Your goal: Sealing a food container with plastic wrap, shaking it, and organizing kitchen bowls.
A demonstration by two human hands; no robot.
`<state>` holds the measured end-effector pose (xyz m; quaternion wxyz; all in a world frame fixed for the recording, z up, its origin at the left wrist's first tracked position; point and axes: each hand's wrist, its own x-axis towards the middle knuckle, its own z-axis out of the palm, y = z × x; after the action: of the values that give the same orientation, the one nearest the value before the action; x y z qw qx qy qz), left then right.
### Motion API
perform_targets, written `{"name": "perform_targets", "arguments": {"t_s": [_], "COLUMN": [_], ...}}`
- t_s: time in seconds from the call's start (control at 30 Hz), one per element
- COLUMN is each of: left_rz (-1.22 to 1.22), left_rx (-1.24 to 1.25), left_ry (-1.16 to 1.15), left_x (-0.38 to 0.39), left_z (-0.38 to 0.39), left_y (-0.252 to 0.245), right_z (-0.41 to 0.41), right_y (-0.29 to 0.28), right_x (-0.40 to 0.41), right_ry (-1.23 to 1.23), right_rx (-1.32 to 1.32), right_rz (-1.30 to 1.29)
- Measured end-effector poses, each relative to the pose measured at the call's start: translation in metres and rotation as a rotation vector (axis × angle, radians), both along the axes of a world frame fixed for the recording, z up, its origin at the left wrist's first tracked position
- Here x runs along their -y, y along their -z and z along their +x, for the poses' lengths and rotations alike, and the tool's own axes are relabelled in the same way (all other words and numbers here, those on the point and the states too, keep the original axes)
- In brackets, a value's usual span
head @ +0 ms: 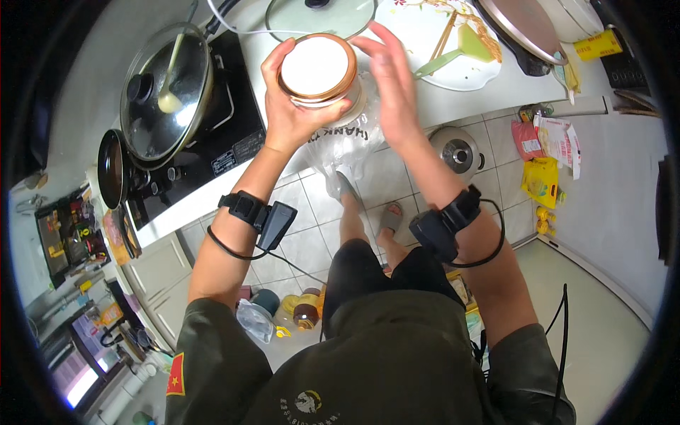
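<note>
My left hand (289, 114) grips a round jar-like container (319, 66) with a white top and a copper-coloured rim, fingers on its left side and thumb across the front. My right hand (393, 87) is just right of the container, fingers spread and slightly blurred, holding nothing. A clear plastic bag (345, 143) with dark printing hangs below the container, over the counter's front edge. Behind the container lies a glass lid (340, 16) with a dark knob. Right of my right hand, a white plate (459, 79) carries a green spatula (470, 45) and wooden chopsticks (443, 34).
On the left, a black gas stove (241, 117) holds a large wok (178, 114) under a glass lid, with a ladle on top. A small frying pan (111, 170) stands nearer. An electric griddle (523, 26) is at the back right. On the floor are a lidded pot (457, 154) and food bags (539, 178).
</note>
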<state>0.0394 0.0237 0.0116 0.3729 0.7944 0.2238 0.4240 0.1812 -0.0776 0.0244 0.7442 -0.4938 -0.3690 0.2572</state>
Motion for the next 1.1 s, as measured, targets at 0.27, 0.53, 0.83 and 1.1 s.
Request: {"name": "perform_targets", "arguments": {"t_s": [0.27,0.53,0.83,1.1], "left_rz": [0.062,0.048,-0.112,-0.188], "left_rx": [-0.035,-0.103,-0.135,-0.228], "left_ry": [-0.024,-0.006,0.072,0.000], "left_x": [-0.002,0.004,0.009,0.051], "left_z": [-0.002,-0.001,-0.011,-0.066], "left_y": [0.001,-0.012,-0.029,0.003], "right_z": [-0.037,-0.038,-0.044,-0.064], "right_y": [0.086,0.092,-0.010,-0.038], "right_x": [0.072,0.099,0.099,0.080], "right_ry": [0.140,-0.265,-0.199,-0.225], "right_rx": [-0.364,-1.002,-0.837,-0.598], "right_rz": [-0.532,-0.428,-0.233,-0.201]}}
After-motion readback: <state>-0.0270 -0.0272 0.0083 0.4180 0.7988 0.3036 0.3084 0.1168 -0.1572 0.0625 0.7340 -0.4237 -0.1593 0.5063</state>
